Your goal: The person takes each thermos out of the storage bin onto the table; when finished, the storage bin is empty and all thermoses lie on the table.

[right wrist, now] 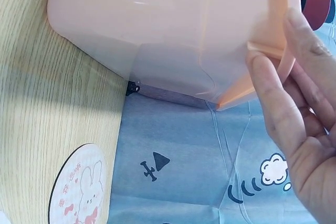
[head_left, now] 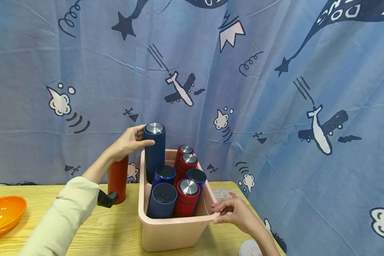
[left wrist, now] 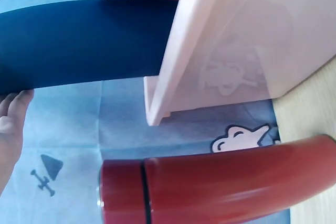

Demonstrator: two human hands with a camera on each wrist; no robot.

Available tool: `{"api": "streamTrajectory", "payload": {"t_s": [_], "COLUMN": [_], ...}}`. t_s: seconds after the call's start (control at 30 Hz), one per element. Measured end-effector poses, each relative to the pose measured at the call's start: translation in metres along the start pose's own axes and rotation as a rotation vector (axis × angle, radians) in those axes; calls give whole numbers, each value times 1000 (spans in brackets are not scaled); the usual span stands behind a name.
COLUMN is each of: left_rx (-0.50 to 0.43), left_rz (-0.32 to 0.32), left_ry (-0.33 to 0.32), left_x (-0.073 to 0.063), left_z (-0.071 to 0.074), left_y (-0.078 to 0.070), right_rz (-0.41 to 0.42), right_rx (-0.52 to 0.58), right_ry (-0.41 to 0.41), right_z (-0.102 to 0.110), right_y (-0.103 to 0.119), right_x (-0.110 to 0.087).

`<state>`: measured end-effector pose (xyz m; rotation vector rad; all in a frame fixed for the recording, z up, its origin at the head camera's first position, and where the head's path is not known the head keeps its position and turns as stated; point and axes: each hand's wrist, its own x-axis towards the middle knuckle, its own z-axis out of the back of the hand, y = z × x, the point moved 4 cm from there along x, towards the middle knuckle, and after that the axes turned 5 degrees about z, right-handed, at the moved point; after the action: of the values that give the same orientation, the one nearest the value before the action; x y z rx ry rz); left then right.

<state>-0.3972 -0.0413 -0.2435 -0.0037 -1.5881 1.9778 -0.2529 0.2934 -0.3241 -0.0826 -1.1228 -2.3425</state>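
My left hand grips a dark blue thermos near its silver-topped lid, and the bottle stands upright with its lower end inside the pink bin. In the left wrist view the same thermos crosses over the bin's rim. With thumb and fingers, my right hand pinches the bin's rim at its near right corner; the right wrist view shows the fingers curled at that edge. Red thermoses and blue thermoses fill the bin, lids up.
A red thermos stands on the wooden table left of the bin. Farther left sits an orange bowl. Round rabbit-print coasters lie to the right. A patterned blue curtain hangs behind and along the right side.
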Motion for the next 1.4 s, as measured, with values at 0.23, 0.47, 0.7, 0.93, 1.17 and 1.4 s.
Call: {"api": "streamTrajectory", "payload": {"t_s": [0.23, 0.47, 0.7, 0.93, 1.17, 1.4], "left_rx": [58, -77, -71, -2, 63, 59], "left_rz": [-46, -221, -238, -194, -105, -100], "left_ry": [-121, -190, -191, -92, -1, 16], "left_x": [-11, -22, -38, -59, -87, -114], "left_z": [15, 22, 31, 36, 39, 48], "left_y": [-23, -57, -85, -98, -92, -77], "right_rz": [3, -16, 18, -4, 20, 49], "right_rx": [-5, -10, -1, 1, -32, -83], "right_ry": [-2, 0, 3, 3, 2, 20], "right_z": [-1, -2, -3, -1, 2, 1], "right_y": [0, -1, 0, -2, -1, 3], "right_x": [-2, -3, -1, -1, 0, 2]}}
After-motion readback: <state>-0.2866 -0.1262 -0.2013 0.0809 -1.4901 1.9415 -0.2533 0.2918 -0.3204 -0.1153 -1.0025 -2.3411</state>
